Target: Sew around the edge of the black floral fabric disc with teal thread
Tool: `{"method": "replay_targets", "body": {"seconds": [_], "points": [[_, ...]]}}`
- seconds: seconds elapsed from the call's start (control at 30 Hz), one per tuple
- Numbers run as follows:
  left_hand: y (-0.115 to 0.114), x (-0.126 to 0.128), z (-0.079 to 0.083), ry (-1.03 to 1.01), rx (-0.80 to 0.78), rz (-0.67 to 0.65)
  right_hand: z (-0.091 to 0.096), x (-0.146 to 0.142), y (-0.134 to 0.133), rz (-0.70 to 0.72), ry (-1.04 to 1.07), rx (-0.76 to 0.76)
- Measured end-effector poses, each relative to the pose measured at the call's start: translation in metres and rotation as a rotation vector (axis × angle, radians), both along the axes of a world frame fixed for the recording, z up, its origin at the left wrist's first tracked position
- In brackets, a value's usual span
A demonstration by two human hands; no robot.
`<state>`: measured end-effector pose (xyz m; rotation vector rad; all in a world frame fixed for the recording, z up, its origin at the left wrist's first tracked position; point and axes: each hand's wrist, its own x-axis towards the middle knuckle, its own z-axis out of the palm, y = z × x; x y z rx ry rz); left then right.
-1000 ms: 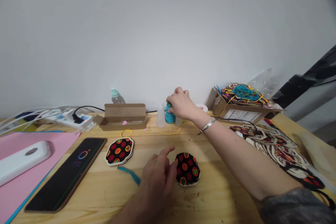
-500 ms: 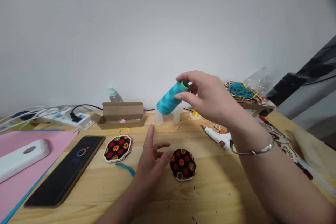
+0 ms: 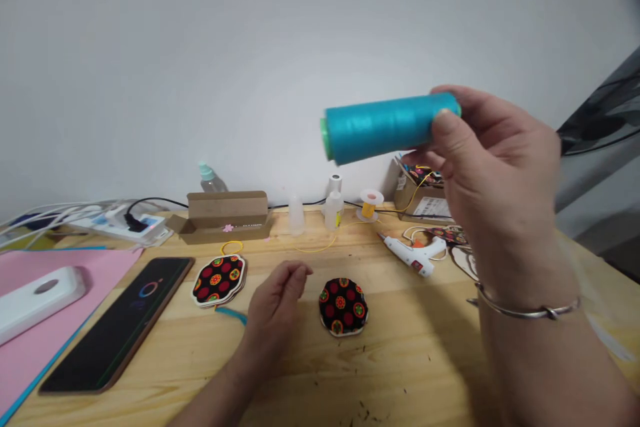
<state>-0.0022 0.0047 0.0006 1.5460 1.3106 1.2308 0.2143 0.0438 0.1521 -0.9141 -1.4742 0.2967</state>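
Note:
My right hand [image 3: 493,167] holds a turquoise spool of thread [image 3: 383,127] sideways, lifted high above the wooden table [image 3: 400,360]. My left hand [image 3: 273,310] rests on the table with its fingers loosely curled and nothing in them. It lies between two patterned fabric pieces: a round black one with red flowers [image 3: 343,306] to its right and a stack of similar pieces [image 3: 219,279] to its left. A short turquoise strip [image 3: 231,314] lies just left of that hand.
A phone [image 3: 117,323], pink paper [image 3: 75,310] and a white device [image 3: 35,293] lie at the left. A cardboard box [image 3: 225,215], small bottles [image 3: 333,210], a yellow bobbin [image 3: 370,203] and a glue gun [image 3: 413,255] sit further back.
My right hand has raised the turquoise spool from the back of the table up toward the camera and turned it sideways. My left hand has curled its fingers.

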Motion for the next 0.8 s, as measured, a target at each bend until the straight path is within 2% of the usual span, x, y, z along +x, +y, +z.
{"method": "replay_targets", "body": {"seconds": [0.07, 0.17, 0.23, 0.3, 0.4, 0.5, 0.67, 0.8], "points": [[-0.001, -0.001, 0.002, -0.061, -0.013, 0.045, -0.011, 0.016, 0.007, -0.122, -0.167, -0.067], [-0.005, -0.004, 0.004, -0.204, -0.048, 0.019, -0.036, 0.027, 0.018, -0.233, -0.577, -0.199], [-0.007, -0.005, 0.006, -0.279, -0.089, -0.042, -0.055, 0.023, 0.025, -0.246, -0.796, -0.264], [-0.009, -0.006, 0.008, -0.306, -0.141, -0.136, -0.072, 0.013, 0.03, -0.226, -0.918, -0.321], [-0.01, -0.006, 0.011, -0.259, -0.245, -0.34, -0.089, -0.004, 0.034, -0.192, -1.0, -0.357], [-0.01, -0.005, 0.013, -0.207, -0.367, -0.523, -0.095, -0.015, 0.035, -0.193, -1.027, -0.347], [-0.015, -0.003, 0.017, -0.114, -0.54, -0.714, -0.096, -0.026, 0.036, -0.194, -1.056, -0.329], [-0.018, -0.003, 0.019, -0.03, -0.595, -0.819, -0.096, -0.026, 0.037, -0.167, -1.052, -0.321]]}}
